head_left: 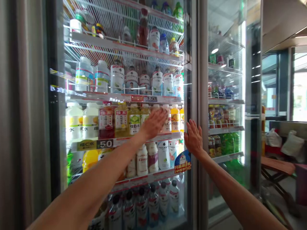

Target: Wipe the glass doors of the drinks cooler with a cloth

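I face a glass-door drinks cooler (192, 80) full of bottles on wire shelves. My left hand (154, 123) lies flat and open against the glass of the left door, in front of a row of yellow and orange juice bottles (134, 119). My right hand (193, 137) is open too, fingers up, pressed on the door's right edge by the frame. Neither hand holds anything. White bottles (153, 156) stand on the shelf below my left hand.
A second cooler door (225, 95) to the right shows cans and green bottles. Price tags (98, 144) line the shelf fronts. A round blue sticker (182, 161) hangs low on the left door. Far right, bags (291, 143) rest on a table by a window.
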A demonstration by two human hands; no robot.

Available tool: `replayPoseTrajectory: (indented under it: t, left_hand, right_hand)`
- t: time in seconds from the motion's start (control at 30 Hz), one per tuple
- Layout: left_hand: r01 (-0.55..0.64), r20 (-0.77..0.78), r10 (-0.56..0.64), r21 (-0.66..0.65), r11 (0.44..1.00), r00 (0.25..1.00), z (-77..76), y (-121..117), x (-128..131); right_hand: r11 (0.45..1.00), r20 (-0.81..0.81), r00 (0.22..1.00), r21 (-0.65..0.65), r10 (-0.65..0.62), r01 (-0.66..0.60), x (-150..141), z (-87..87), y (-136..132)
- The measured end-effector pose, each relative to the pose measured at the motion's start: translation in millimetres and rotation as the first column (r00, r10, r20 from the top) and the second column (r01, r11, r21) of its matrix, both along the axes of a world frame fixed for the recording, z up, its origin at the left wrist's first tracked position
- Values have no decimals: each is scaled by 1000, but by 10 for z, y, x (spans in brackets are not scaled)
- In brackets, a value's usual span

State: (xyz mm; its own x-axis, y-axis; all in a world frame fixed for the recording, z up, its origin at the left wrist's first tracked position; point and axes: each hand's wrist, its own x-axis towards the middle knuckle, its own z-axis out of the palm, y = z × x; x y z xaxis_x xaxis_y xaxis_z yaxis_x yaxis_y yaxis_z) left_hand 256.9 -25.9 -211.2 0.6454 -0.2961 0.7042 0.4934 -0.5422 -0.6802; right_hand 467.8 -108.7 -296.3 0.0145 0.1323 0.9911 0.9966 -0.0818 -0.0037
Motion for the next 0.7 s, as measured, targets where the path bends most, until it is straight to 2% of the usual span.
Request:
replayPoseTrajectory:
  t: [0.07,0.1,0.13,0.2,0.3,0.33,0.37,0.4,0.43,0.53,0.57,0.6,0.63,0.67,0.7]
  left_hand:
    - [18,178,-2,-89,996,984,290,-2,183]
    - [25,214,-2,-107,994,977,363,-8,289]
    - [27,212,-4,-107,994,977,370,-17,401]
    - [23,123,-15,-66,998,992,196,-42,621]
    - [71,-163,-61,54,996,985,-261,-72,859]
    - [100,-260,-74,86,991,963,-359,-76,903]
    - [121,-327,-81,105,987,942,-391,-76,930]
    - [128,-343,-84,106,986,936,-350,-73,945]
    - [114,-303,-82,87,990,950,-241,-69,951]
    - [36,-9,-36,-43,998,999,261,-63,958]
    - [22,58,-17,-79,997,998,379,-66,962]
    - [15,86,-6,-97,995,996,425,-73,969]
    - [11,67,-5,-97,995,998,382,-84,977]
    - [8,11,-7,-82,997,1000,248,-97,983]
    - [7,-58,-10,-61,998,998,32,-111,984]
  right_hand:
    - [1000,5,1000,-1,-9,9,57,3,-61]
    - [1000,9,1000,-9,-14,14,80,-1,-89]
    - [1000,12,1000,-15,-17,18,101,-11,-117]
    - [1000,13,1000,-20,-23,23,141,-46,-170]
    - [999,11,999,-4,-44,44,221,-110,-261]
    - [999,13,999,0,-52,52,254,-128,-297]
    - [998,15,998,1,-59,58,288,-141,-334]
    - [998,18,998,4,-63,63,322,-149,-373]
    - [998,21,998,8,-65,65,353,-153,-411]
    - [997,17,997,20,-78,77,421,-144,-499]
    - [997,16,997,20,-80,80,432,-139,-513]
    - [997,15,997,20,-80,80,436,-137,-520]
    - [997,15,997,20,-78,78,433,-137,-518]
    - [997,16,997,22,-74,74,423,-143,-509]
    - [997,17,997,27,-71,70,408,-152,-496]
